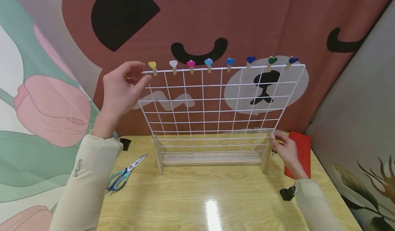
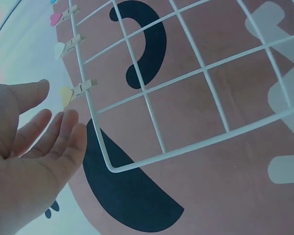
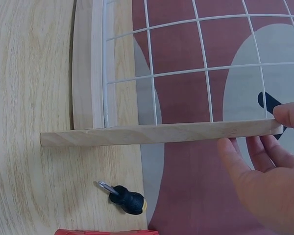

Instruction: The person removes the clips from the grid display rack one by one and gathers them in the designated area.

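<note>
A white wire grid panel [image 1: 202, 100] stands in a wooden stand [image 1: 213, 161] on the table. Small heart clothespins in several colours line its top bar; the yellow heart clothespin [image 1: 152, 65] is at the left end. My left hand [image 1: 121, 87] hovers by the panel's upper left corner. In the left wrist view its fingers [image 2: 63, 142] are loosely bent beside the yellow clothespin, holding nothing. My right hand [image 1: 285, 150] grips the upper end of the stand's right wooden upright [image 3: 186, 131]; in the right wrist view the thumb and fingers lie on opposite sides of it.
Scissors with blue handles [image 1: 120, 179] lie on the table [image 1: 185, 196] left of the stand. On the right are a red case [image 1: 303, 152] and a short black screwdriver [image 3: 127, 199]. A printed curtain [image 1: 197, 25] hangs behind the panel.
</note>
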Action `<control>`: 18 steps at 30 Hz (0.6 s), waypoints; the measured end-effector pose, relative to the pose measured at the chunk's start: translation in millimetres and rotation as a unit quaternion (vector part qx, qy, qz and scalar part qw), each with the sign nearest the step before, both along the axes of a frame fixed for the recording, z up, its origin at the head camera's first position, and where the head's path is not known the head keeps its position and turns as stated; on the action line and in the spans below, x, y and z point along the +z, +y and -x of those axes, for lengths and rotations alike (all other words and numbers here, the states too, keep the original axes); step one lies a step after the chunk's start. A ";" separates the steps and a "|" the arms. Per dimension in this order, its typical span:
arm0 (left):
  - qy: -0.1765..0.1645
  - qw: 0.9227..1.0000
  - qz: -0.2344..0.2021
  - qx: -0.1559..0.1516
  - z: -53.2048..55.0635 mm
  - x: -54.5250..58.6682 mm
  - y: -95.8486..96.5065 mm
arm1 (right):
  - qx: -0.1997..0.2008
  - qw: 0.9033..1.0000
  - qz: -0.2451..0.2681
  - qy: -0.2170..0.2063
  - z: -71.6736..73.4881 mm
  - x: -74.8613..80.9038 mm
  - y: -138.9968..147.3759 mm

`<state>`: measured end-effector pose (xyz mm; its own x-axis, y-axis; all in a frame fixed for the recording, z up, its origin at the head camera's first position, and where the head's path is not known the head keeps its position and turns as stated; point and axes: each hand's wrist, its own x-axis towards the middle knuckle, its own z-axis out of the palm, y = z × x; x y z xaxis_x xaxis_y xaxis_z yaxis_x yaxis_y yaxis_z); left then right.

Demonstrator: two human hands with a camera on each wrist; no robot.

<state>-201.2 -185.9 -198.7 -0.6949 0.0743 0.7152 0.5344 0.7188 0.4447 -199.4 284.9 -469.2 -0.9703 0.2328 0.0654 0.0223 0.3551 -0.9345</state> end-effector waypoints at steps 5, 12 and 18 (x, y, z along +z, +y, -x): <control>0.001 1.000 -0.006 0.013 5.6 10.7 4.2 | -0.003 1.000 0.003 0.002 0.7 0.4 -1.1; 0.002 1.000 0.009 0.007 14.2 19.2 8.4 | 0.003 1.000 -0.004 -0.004 -0.3 0.6 -0.9; -0.059 0.996 0.064 -0.009 18.6 24.1 11.3 | 0.008 1.000 0.001 0.002 0.6 -1.2 0.4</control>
